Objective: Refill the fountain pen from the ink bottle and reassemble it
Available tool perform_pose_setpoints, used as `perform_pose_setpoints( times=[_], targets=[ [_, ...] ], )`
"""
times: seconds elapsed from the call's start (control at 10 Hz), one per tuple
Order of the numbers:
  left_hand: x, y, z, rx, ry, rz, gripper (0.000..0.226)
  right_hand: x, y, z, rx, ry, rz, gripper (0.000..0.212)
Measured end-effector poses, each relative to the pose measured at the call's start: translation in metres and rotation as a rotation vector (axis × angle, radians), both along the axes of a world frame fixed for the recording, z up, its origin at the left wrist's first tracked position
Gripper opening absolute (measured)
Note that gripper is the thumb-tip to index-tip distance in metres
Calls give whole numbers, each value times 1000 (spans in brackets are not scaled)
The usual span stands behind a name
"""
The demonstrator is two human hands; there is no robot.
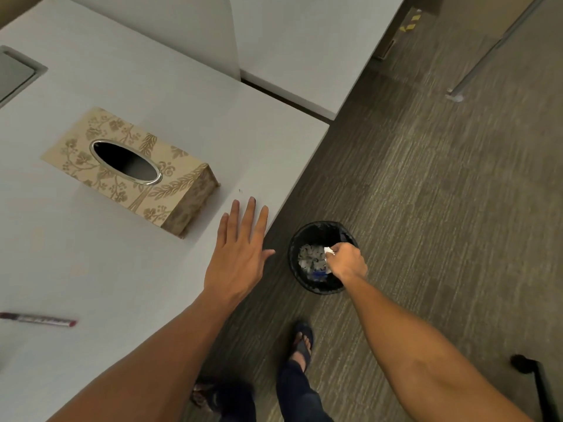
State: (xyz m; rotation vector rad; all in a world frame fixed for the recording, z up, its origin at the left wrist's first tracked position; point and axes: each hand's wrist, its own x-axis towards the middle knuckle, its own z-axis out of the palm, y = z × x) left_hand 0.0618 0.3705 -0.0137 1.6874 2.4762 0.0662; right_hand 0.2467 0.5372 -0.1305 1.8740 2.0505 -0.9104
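Note:
The fountain pen (38,319), dark red with a silvery patterned barrel, lies capped on the white table (91,269) at the lower left. My left hand (237,254) rests flat on the table near its right edge, fingers spread, holding nothing. My right hand (347,263) hangs over a black waste bin (307,284) on the floor, pinching a small white crumpled tissue (328,251) above the rubbish inside. No ink bottle is in view.
A gold floral tissue box (131,169) with an oval opening stands on the table left of my left hand. A grey floor-box lid (15,74) sits at the table's far left. Carpet floor (426,208), my sandalled feet (303,342) and a black chair base (530,370) lie below.

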Motion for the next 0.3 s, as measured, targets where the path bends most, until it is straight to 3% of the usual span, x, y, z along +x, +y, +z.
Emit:
perform_pose_setpoints(
  times=[0.2, 0.3],
  targets=[
    [0, 0, 2, -5, 29, -12, 92, -2, 4, 5, -13, -1, 23, 70],
    [-1, -1, 2, -16, 36, 2, 93, 6, 0, 1, -10, -10, 4, 73]
  ],
)
